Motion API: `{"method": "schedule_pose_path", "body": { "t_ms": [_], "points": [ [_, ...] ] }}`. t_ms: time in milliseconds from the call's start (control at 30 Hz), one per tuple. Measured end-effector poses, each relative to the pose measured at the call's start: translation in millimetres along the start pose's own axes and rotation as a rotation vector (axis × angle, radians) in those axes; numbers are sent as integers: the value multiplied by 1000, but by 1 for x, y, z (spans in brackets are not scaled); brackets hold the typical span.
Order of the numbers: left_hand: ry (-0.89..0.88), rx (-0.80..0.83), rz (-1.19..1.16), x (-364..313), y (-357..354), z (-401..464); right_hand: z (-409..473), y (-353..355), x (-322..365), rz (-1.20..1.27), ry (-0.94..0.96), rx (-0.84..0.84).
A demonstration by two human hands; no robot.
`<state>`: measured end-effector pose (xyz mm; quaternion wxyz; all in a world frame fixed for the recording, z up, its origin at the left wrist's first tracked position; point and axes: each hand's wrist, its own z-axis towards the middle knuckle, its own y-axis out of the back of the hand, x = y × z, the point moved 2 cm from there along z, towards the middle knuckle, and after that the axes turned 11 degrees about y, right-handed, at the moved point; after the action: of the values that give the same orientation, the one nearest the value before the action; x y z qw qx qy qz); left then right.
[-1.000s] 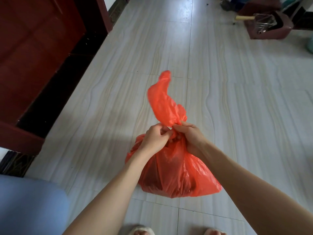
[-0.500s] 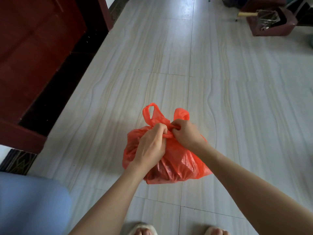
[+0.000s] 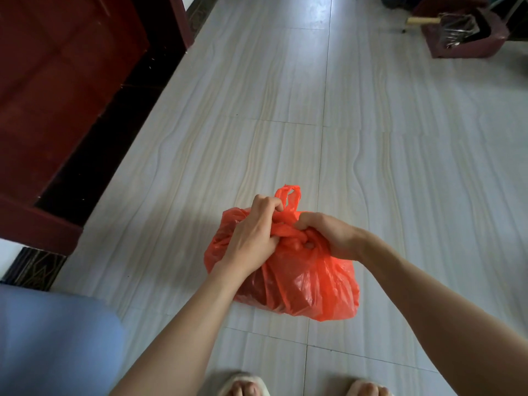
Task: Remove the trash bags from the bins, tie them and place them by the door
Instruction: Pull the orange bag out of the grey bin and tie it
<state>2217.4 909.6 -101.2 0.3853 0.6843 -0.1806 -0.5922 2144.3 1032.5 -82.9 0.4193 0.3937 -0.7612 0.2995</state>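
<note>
A full red plastic trash bag (image 3: pixel 303 284) sits low over the pale tiled floor just in front of my feet. Both hands grip its twisted top. My left hand (image 3: pixel 251 238) clutches the left strand of the bag's neck, and my right hand (image 3: pixel 328 235) clutches the right strand, with a knot bunched between them. One handle loop (image 3: pixel 288 195) sticks up behind my left hand. The dark red wooden door (image 3: pixel 57 90) stands at the left.
A dark red bin-like box (image 3: pixel 468 35) holding metal utensils and a wooden handle sits at the far right. A blue cushioned surface (image 3: pixel 54 338) fills the lower left corner. My slippered feet (image 3: pixel 245 387) show at the bottom edge. Pale tiles stretch ahead.
The long free end of the bag that stood up a second ago has been pulled down into a knot. My hands have moved apart, drawing the strands sideways, and the bag sits lower.
</note>
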Motion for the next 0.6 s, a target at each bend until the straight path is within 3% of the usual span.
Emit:
{"method": "schedule_pose_path", "body": {
  "t_ms": [300,400,500,600],
  "points": [
    [78,219,1,-12,2,3,3,20,-13,215,-60,-131],
    [92,263,-287,-14,0,-1,3,27,-18,329,-56,-229],
    [84,50,-489,-18,-2,-3,7,27,-19,371,-25,-296],
    [465,-92,-970,-14,-6,1,13,23,-19,364,3,-336]
  ]
}}
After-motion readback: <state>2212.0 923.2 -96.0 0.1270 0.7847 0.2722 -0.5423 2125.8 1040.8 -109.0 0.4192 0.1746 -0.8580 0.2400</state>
